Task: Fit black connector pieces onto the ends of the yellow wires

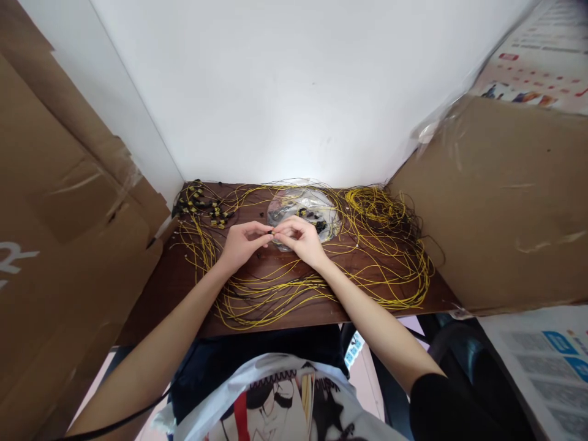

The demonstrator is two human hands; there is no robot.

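My left hand (243, 242) and my right hand (301, 237) meet over the middle of the brown table. Both have thumb and forefinger pinched together, tip to tip, around something tiny and dark that is too small to name. Just behind the right hand lies a clear plastic bag (287, 202) with small black and yellow pieces in it. Long yellow and black wires (275, 294) loop across the table below the hands. At the back left is a heap of small black and yellow connectors (202, 205).
A tangled coil of yellow wire (379, 205) lies at the back right of the table (160, 306). Cardboard walls stand on the left (82, 184) and right (505, 208). A white wall (298, 92) closes the back.
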